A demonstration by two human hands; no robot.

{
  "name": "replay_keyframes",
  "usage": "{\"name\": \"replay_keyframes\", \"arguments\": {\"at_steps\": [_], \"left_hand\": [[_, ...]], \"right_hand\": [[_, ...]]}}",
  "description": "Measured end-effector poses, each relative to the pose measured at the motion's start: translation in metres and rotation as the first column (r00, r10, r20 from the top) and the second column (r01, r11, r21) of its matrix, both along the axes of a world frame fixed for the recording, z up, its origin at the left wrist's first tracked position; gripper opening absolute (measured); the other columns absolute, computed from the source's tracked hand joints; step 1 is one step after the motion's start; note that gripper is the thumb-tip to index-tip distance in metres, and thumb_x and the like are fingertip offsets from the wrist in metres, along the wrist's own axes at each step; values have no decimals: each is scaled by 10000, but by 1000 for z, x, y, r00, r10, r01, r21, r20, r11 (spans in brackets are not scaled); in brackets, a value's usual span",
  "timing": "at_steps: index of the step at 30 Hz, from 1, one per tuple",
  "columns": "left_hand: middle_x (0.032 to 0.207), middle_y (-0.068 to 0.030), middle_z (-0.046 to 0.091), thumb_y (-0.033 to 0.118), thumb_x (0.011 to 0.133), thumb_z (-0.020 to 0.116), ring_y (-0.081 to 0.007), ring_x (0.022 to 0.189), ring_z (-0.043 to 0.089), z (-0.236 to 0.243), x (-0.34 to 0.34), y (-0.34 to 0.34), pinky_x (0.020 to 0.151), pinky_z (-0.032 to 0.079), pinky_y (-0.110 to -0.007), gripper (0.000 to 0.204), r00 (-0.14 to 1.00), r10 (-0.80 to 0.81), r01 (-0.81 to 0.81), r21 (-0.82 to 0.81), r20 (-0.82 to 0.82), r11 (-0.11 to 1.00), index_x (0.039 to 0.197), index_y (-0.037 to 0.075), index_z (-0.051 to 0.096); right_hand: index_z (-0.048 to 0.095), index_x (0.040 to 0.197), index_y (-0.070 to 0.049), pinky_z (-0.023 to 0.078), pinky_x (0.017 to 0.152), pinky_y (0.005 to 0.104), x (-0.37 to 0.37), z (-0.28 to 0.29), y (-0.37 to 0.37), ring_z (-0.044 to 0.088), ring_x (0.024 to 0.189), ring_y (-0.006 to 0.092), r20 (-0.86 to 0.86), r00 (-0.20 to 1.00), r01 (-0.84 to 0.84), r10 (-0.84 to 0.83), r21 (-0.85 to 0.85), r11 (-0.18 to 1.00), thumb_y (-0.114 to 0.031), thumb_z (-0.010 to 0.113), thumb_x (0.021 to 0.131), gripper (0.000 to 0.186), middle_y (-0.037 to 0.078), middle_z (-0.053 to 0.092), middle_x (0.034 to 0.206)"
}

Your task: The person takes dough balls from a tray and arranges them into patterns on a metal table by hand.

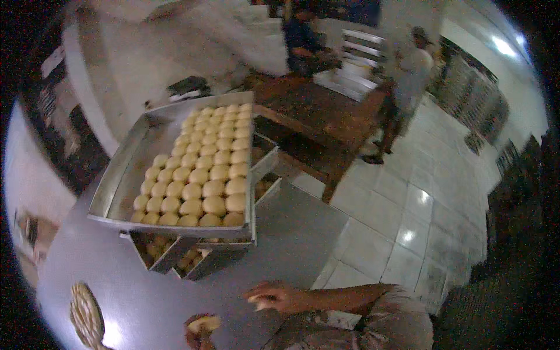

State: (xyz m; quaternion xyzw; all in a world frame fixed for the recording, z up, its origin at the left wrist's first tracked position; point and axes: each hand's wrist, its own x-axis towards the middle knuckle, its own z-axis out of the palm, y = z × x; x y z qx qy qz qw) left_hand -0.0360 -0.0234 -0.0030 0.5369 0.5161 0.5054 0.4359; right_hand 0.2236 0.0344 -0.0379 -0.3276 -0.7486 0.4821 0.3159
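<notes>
In my left hand (191,337), at the lower edge, is a pale yellow piece of dough (206,324), held up over the grey table (303,227). My right hand (280,297) is a little to the right, its fingers curled around a small whitish piece, probably dough, mostly hidden. Beyond both hands stands a metal tray (111,189) with rows of round dough balls (198,175) packed along its right side. It rests on other trays (175,256) set crosswise, also holding dough balls. A flat round of dough marked into segments (87,315) lies at the near left.
Behind the trays is a brown wooden table (303,105) with white trays (350,84). One person (411,76) stands beside it; another person (306,46) is at its far side. A dark device (189,87) sits behind the tray. Tiled floor (402,192) runs along the right.
</notes>
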Motion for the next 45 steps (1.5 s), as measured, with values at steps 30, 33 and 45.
{"name": "replay_keyframes", "arguments": {"at_steps": [30, 33, 45], "left_hand": [[749, -3, 418, 17, 829, 510, -100, 678, 411, -34, 0, 40, 616, 405, -238, 105, 924, 124, -42, -226, 362, 973, 834, 94, 438], [783, -10, 439, 24, 842, 507, -99, 706, 423, -49, -15, 41, 611, 402, -238, 101, 944, 121, -79, -148, 305, 986, 865, 98, 442], [791, 13, 483, 71, 781, 606, -82, 721, 463, -14, 31, 38, 613, 385, -234, 176, 804, 472, -393, -273, 362, 878, 809, 114, 437]], "right_hand": [[540, 821, -7, 343, 849, 485, 82, -17, 94, 460, 907, 345, 464, 587, 351, -663, 591, 726, -159, 550, 747, 169, 180, 512, 955], [543, 859, 0, 322, 895, 485, 120, -15, 92, 451, 961, 352, 540, 664, 239, -517, 502, 831, -167, 545, 759, 195, 198, 508, 990], [559, 981, -52, 423, 858, 371, 210, 53, 129, 520, 962, 247, 248, 862, 415, -442, 155, 897, -159, 592, 697, 305, 92, 538, 1035]]}}
